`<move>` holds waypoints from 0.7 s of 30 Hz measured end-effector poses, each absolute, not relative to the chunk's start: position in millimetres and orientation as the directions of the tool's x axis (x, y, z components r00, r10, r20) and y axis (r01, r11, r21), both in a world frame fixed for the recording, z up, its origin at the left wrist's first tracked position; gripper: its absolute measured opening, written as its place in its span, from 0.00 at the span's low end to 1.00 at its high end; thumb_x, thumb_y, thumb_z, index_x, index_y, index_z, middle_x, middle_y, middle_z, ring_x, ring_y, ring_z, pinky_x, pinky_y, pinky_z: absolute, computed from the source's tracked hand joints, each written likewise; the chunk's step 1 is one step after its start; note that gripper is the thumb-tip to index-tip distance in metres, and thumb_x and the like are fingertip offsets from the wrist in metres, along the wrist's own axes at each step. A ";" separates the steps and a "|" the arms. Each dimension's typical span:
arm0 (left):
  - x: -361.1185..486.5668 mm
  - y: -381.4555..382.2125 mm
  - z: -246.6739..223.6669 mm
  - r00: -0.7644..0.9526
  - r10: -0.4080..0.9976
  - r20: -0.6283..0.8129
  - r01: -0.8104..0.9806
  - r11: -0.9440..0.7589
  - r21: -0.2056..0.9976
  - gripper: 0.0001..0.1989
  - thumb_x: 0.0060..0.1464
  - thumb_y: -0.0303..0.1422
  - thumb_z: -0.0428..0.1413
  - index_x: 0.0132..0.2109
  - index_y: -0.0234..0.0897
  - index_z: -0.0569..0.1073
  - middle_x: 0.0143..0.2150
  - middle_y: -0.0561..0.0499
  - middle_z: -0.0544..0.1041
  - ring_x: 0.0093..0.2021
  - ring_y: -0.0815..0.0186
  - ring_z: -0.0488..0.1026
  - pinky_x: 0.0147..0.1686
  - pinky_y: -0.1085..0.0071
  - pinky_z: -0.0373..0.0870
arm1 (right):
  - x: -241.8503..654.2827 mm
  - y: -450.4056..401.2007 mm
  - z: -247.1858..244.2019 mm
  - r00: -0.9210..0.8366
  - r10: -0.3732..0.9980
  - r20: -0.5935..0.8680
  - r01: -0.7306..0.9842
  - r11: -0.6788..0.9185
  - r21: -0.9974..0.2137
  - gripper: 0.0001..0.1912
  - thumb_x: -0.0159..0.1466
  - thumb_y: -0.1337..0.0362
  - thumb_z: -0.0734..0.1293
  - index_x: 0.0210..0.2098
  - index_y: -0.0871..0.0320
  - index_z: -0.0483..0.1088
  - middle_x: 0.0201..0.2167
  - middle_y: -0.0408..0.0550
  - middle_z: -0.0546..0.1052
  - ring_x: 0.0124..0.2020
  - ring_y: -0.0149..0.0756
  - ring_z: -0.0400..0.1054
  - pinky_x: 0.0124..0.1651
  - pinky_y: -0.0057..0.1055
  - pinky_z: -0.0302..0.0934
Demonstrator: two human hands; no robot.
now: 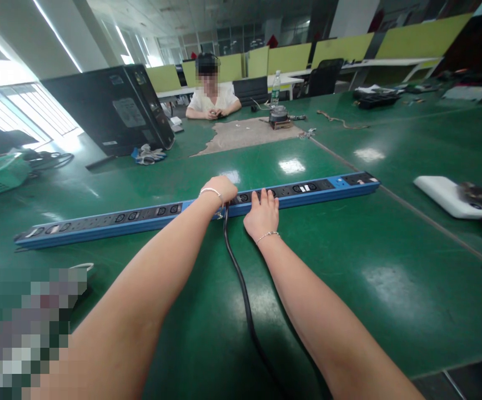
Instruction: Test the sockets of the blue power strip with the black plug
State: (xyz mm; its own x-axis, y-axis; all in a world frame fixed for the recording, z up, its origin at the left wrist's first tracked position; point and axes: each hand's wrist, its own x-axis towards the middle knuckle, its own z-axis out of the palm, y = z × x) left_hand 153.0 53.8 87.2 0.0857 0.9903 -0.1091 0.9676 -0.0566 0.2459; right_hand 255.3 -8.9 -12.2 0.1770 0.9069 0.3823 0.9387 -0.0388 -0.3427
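A long blue-and-black power strip (pixel 157 214) with rows of sockets lies across the green table. My left hand (pixel 220 190) is closed at its middle, over the end of a black power cable (pixel 243 283). The fingers hide that end, so whether it sits in a socket cannot be seen. From the hand the cable runs down toward me between my forearms. Just to the right, my right hand (pixel 262 214) rests with fingers stretched and apart on the strip's top and front edge, holding nothing.
On the green table (pixel 324 266) stand a black computer case (pixel 111 111) and, beside it, gloves (pixel 148 154). A green basket (pixel 1 175) is at left, a white device (pixel 449 195) at right. Across the table sits a person (pixel 211 103) near a water bottle (pixel 275 89).
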 end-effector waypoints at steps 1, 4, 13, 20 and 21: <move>154.0 54.2 88.1 0.099 0.986 -0.136 0.972 -0.066 0.227 0.12 0.44 0.31 0.52 0.35 0.31 0.77 0.28 0.37 0.78 0.34 0.56 0.77 0.36 0.67 0.71 | 255.3 -8.8 -12.3 0.178 0.906 0.385 0.939 -0.040 -0.341 0.27 0.61 0.68 0.55 0.60 0.66 0.60 0.63 0.62 0.56 0.65 0.50 0.44 0.62 0.50 0.38; 157.0 53.8 86.8 0.117 0.985 -0.128 0.980 -0.093 0.177 0.15 0.45 0.31 0.52 0.40 0.31 0.76 0.34 0.35 0.79 0.39 0.54 0.76 0.39 0.66 0.70 | 255.3 -8.6 -12.5 0.178 0.904 0.388 0.942 -0.043 -0.332 0.27 0.61 0.68 0.55 0.60 0.66 0.60 0.63 0.61 0.57 0.64 0.51 0.44 0.62 0.50 0.39; 154.8 38.8 64.0 0.078 0.997 0.023 0.977 -0.081 0.199 0.19 0.48 0.32 0.50 0.48 0.31 0.70 0.45 0.33 0.76 0.46 0.51 0.74 0.41 0.62 0.70 | 255.1 -7.5 -12.6 0.186 0.908 0.374 0.930 -0.040 -0.365 0.27 0.60 0.69 0.56 0.59 0.66 0.60 0.63 0.62 0.56 0.65 0.50 0.44 0.62 0.50 0.38; 150.2 31.7 56.0 0.070 0.995 0.064 0.978 -0.081 0.190 0.18 0.54 0.38 0.45 0.49 0.34 0.68 0.43 0.37 0.77 0.44 0.54 0.74 0.41 0.63 0.68 | 254.4 -8.0 -9.2 0.116 0.886 0.449 0.884 0.113 -0.453 0.25 0.60 0.71 0.54 0.55 0.64 0.65 0.57 0.53 0.66 0.60 0.41 0.54 0.63 0.42 0.41; 145.6 33.3 57.1 0.103 0.993 0.053 0.974 -0.112 0.195 0.19 0.56 0.41 0.44 0.47 0.35 0.69 0.43 0.38 0.77 0.44 0.55 0.74 0.42 0.63 0.68 | 253.5 -8.2 -7.8 0.084 0.879 0.470 0.872 0.163 -0.461 0.24 0.61 0.71 0.53 0.55 0.64 0.65 0.55 0.53 0.68 0.58 0.39 0.57 0.62 0.38 0.45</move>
